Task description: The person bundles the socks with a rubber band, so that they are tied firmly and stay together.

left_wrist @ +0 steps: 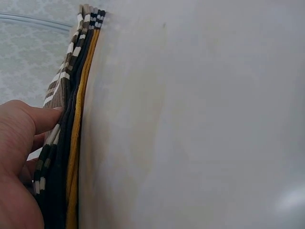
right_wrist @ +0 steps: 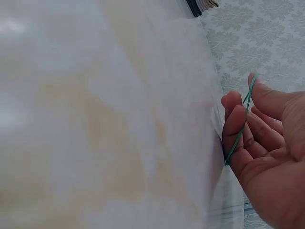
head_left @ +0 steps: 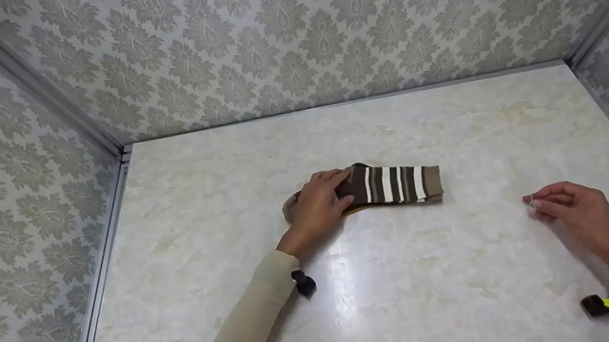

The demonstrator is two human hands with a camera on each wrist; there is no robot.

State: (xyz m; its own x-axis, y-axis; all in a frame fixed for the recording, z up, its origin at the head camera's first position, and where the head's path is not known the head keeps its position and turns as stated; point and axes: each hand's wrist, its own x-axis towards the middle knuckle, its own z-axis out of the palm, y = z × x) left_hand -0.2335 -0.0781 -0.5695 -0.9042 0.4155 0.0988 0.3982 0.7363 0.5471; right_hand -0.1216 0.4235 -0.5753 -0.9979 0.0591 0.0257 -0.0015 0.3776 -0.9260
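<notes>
A flat stack of socks lies on the table, the top one brown with white stripes (head_left: 391,183). My left hand (head_left: 316,208) rests across its toe half, fingers spread over the far side and thumb on top nearer me. In the left wrist view, dark and mustard-yellow layers (left_wrist: 78,124) show under the striped ones beside my left hand (left_wrist: 19,148). Well to the right of the stack, my right hand (head_left: 582,214) is held with fingers curled. A thin green band (right_wrist: 247,112) is looped round the thumb and fingers of my right hand (right_wrist: 271,138).
The marbled white table (head_left: 418,287) has patterned panels (head_left: 284,35) behind it and at both sides, with a metal rail (head_left: 106,255) along the left edge. A black camera sits on each wrist.
</notes>
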